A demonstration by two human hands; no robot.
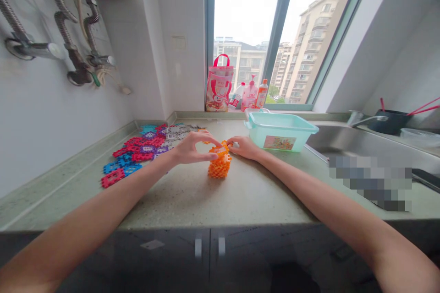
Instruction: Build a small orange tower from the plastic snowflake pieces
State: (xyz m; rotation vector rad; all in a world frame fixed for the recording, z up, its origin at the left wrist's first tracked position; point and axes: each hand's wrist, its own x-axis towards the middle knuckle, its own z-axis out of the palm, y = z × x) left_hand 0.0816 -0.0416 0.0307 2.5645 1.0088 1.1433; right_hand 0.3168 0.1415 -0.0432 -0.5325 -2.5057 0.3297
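Part of the steel sink [343, 143] is hidden — under a pixelated patch [370, 183].

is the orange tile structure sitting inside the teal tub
No, the orange interlocking-tile structure stands on the speckled countertop, outside the teal plastic tub.

Window: tall panes [247, 4] over apartment blocks [311, 50]
Wall: white tiles [137, 55], metal pipes [62, 23]
Counter: speckled green surface [192, 201]
Cabinets: dark doors [165, 252]

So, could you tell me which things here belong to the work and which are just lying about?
In use: the orange grid-piece box between the left hand and right hand; the red, blue and purple grid pieces.

Lying about: the mint-green plastic tub; the red-and-white tote bag; the bottles on the windowsill; the steel sink.
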